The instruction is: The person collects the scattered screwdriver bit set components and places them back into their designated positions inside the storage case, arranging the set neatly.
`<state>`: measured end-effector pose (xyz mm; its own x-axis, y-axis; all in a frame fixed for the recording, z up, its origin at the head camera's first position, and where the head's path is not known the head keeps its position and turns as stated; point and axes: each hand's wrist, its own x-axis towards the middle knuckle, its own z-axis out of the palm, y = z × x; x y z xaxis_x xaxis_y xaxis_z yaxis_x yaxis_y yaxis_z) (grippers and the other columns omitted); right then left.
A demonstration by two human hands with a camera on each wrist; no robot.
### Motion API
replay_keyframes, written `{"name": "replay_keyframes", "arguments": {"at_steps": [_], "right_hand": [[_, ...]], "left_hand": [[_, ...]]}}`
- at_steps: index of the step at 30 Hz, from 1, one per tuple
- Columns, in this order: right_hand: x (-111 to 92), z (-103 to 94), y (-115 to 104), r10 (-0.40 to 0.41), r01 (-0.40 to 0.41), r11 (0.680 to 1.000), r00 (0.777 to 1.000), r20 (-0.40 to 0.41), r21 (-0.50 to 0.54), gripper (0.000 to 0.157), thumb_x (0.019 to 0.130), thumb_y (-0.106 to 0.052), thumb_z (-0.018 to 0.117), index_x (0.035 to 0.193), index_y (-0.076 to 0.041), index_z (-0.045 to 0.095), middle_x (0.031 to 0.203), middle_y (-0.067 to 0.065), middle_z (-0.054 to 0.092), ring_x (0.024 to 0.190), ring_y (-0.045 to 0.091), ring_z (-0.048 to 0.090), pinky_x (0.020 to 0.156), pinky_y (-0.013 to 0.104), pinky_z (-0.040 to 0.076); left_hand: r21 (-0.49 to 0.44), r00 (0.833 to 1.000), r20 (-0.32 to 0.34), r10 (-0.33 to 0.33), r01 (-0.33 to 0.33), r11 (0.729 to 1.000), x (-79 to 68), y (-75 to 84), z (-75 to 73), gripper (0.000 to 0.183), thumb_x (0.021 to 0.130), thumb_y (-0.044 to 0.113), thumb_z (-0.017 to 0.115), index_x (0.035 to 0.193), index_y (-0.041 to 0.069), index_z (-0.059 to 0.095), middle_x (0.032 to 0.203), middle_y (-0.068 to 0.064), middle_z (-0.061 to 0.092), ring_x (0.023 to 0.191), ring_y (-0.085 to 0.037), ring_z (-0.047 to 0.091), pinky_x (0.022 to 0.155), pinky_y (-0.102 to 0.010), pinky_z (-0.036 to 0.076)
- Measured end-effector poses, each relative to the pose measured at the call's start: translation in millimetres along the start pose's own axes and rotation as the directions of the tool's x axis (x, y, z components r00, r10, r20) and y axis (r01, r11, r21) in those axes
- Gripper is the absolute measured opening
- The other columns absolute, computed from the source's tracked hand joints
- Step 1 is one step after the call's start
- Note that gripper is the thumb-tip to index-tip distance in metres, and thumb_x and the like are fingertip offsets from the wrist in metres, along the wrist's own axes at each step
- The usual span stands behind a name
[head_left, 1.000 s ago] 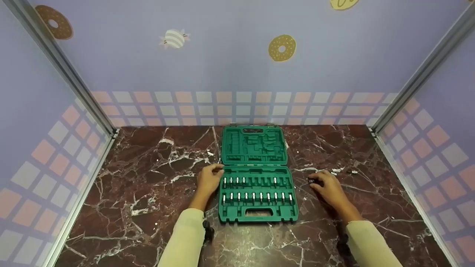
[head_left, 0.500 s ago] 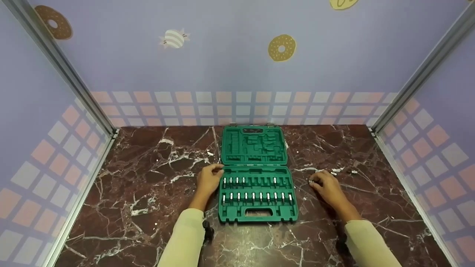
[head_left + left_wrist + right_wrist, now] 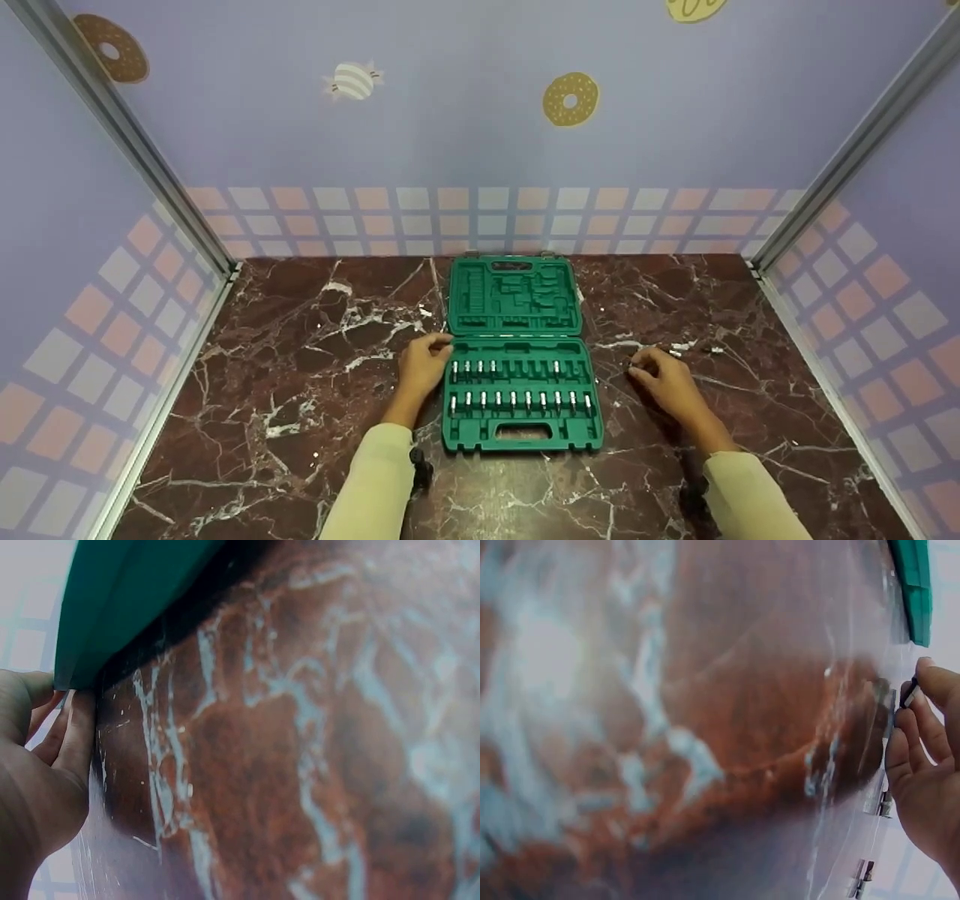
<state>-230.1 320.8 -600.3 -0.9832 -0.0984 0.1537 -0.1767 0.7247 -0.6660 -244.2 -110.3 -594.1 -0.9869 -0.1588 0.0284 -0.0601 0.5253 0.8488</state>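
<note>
A green socket case [image 3: 469,435] lies unfolded on the marble-patterned table, its moulded lid [image 3: 516,328] toward the back wall. Two rows of silver bit sockets [image 3: 513,399] stand in the base, and the upper row has a gap of vacant slots. At the case's left side, near the hinge, my left hand [image 3: 422,365] holds the edge between thumb and fingers; the left wrist view shows them at the green corner [image 3: 75,679]. To the right of the case, my right hand [image 3: 670,381] pinches a small black-and-silver bit socket [image 3: 909,694] close over the table.
Two more loose bit sockets lie beyond my right hand, one nearer [image 3: 676,352] and one farther right [image 3: 718,350]. Patterned panels enclose the table [image 3: 300,465] at the back [image 3: 465,150] and on both sides.
The bit socket has turned in my right fingers: first its dark side showed, then a silver end, and now little of it shows. My left hand and the case have stayed put.
</note>
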Motion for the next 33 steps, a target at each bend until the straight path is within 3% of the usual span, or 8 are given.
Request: {"name": "replay_keyframes", "arguments": {"at_steps": [8, 14, 18, 26, 33], "right_hand": [[-7, 2.4, -13, 0.045, -0.04, 0.987, 0.998, -0.034, 0.154, 0.02, 0.096, -0.01, 0.073, 0.115, -0.004, 0.072, 0.098, 0.01, 0.072, 0.084, 0.011, 0.064, 0.074, 0.024, 0.05], [-10, 7.9, -27, 0.091, -0.087, 0.927, 0.996, 0.008, 0.364, 0.023, 0.099, -0.007, 0.07, 0.119, 0.004, 0.067, 0.097, 0.015, 0.069, 0.074, 0.015, 0.064, 0.063, 0.024, 0.053], [-9, 11.9, -40, 0.073, -0.073, 0.895, 0.997, 0.017, 0.441, 0.022, 0.097, -0.002, 0.069, 0.117, 0.008, 0.066, 0.096, 0.015, 0.068, 0.077, 0.017, 0.065, 0.069, 0.023, 0.054], [-4, 21.9, -65, 0.021, -0.048, 0.862, 0.998, 0.058, 0.505, 0.019, 0.095, 0.002, 0.07, 0.113, 0.01, 0.065, 0.1, 0.019, 0.07, 0.081, 0.013, 0.068, 0.073, 0.022, 0.056], [0, 30.6, -87, -0.07, 0.01, 0.875, 0.992, 0.106, 0.484, 0.018, 0.095, -0.001, 0.072, 0.11, 0.008, 0.066, 0.101, 0.023, 0.071, 0.083, 0.013, 0.07, 0.072, 0.021, 0.055]], "left_hand": [[-0.001, 1.0, 0.002, -0.012, 0.012, 1.0, -0.1, -1.2, 0.7, 0.019, 0.099, 0.016, 0.071, 0.116, 0.015, 0.079, 0.106, -0.005, 0.077, 0.102, -0.026, 0.072, 0.089, -0.047, 0.057], [0.008, 1.0, -0.005, -0.005, 0.005, 1.0, -0.2, -0.8, 0.5, 0.018, 0.098, 0.015, 0.071, 0.115, 0.015, 0.079, 0.104, -0.005, 0.078, 0.099, -0.026, 0.072, 0.088, -0.048, 0.056], [0.002, 1.0, 0.0, -0.004, 0.004, 1.0, 0.4, -1.1, 0.9, 0.018, 0.099, 0.017, 0.071, 0.115, 0.016, 0.079, 0.104, -0.004, 0.078, 0.099, -0.025, 0.072, 0.087, -0.046, 0.057], [0.0, 1.0, 0.005, 0.008, -0.008, 1.0, 1.0, -1.1, 0.1, 0.018, 0.099, 0.017, 0.071, 0.115, 0.015, 0.079, 0.105, -0.004, 0.077, 0.1, -0.026, 0.071, 0.088, -0.047, 0.056], [0.0, 1.0, 0.008, 0.004, -0.004, 1.0, -0.5, -0.7, -1.0, 0.019, 0.1, 0.017, 0.07, 0.116, 0.016, 0.078, 0.106, -0.005, 0.077, 0.101, -0.027, 0.071, 0.088, -0.048, 0.056]]}}
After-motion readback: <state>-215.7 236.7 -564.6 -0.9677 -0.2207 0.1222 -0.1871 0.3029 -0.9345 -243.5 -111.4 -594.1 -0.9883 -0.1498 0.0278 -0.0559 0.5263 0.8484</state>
